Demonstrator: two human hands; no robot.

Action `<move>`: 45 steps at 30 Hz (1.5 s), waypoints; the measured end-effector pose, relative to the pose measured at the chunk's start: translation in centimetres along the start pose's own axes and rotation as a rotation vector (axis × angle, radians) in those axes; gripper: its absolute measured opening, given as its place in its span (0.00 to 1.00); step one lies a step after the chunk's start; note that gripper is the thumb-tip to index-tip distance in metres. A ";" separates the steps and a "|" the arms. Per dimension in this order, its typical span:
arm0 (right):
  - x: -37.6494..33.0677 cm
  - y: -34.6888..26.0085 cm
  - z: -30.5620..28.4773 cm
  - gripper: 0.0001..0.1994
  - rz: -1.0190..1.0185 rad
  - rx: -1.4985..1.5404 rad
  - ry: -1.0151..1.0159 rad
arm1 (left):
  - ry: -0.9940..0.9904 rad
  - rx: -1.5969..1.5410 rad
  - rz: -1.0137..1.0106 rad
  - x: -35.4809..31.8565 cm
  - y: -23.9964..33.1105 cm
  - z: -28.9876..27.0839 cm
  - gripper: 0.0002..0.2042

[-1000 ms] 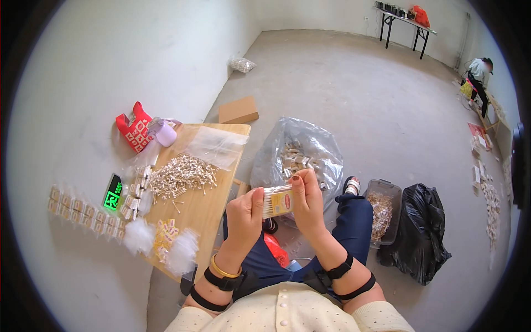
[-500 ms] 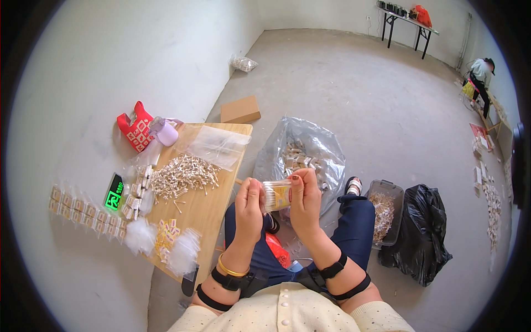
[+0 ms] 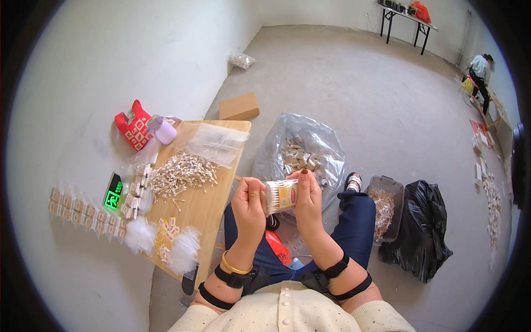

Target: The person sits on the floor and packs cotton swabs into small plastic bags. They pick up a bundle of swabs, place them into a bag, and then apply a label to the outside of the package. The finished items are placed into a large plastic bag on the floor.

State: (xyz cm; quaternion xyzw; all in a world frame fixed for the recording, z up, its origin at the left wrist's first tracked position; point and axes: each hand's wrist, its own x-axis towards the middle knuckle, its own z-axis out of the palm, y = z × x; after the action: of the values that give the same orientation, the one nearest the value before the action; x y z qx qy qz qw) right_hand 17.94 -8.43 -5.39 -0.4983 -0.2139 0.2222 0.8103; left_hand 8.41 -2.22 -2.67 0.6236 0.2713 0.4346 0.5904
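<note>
- A seated person is holding a small clear packet of cotton swabs (image 3: 280, 196) up in front of the chest, between both hands; it is being kept level, likely so the swab ends are lining up inside.
- The left hand (image 3: 249, 205) is curling closed around the packet's left end, where the white tips are showing; the right hand (image 3: 307, 199) is gripping the right end, fingers wrapping over the top; the packet is carrying a yellow label with a red patch.
- Loose swabs (image 3: 180, 172) are lying heaped on a low wooden board (image 3: 207, 205) just beside the left knee, seemingly within easy reach.
- Empty clear sleeves (image 3: 217, 143) are resting at the board's far end; small yellow labels (image 3: 164, 235) are sitting at its near end.
- A big clear plastic sack (image 3: 298, 149) of filled packets is standing open just beyond the hands.
- A green-lit rectangular sign (image 3: 113, 192) is lying by the wall; a brown cardboard box (image 3: 239, 106) is sitting farther off.
</note>
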 end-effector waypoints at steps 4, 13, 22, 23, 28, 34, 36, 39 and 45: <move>-0.4 -0.8 -0.1 0.19 -0.037 -0.115 -0.032 | 0.031 -0.042 0.037 0.0 0.2 0.0 0.14; -1.6 -3.0 1.2 0.18 -0.261 -0.278 -0.073 | 0.081 0.358 0.276 0.5 1.2 -0.5 0.17; -0.5 -1.4 -0.1 0.21 0.011 -0.023 -0.044 | -0.029 -0.073 0.019 0.9 1.0 -0.5 0.17; -0.4 -1.2 -0.1 0.20 -0.027 -0.056 -0.032 | -0.026 -0.068 0.030 0.9 0.8 -0.5 0.17; -1.0 -1.6 1.0 0.16 -0.076 -0.103 -0.052 | 0.110 0.146 0.224 1.0 -1.1 0.3 0.14; 0.0 -0.8 0.0 0.15 -0.006 0.034 -0.041 | 0.095 0.165 0.199 0.6 -0.5 0.1 0.15; 0.8 -0.1 -0.8 0.15 -0.054 -0.032 -0.007 | 0.061 0.008 0.098 0.8 0.6 -0.2 0.14; 1.4 -0.2 -1.2 0.16 -0.063 -0.010 0.014 | 0.078 -0.068 0.096 1.2 -0.1 -1.0 0.15; 2.1 0.6 -2.1 0.16 -0.118 0.006 0.035 | 0.015 0.118 0.178 1.4 -0.7 -0.9 0.13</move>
State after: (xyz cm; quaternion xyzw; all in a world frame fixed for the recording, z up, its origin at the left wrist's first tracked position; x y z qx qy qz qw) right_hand 20.74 -8.47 -6.50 -0.4863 -0.2282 0.1658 0.8270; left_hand 8.43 -0.53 -3.09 0.6756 0.2444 0.4732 0.5097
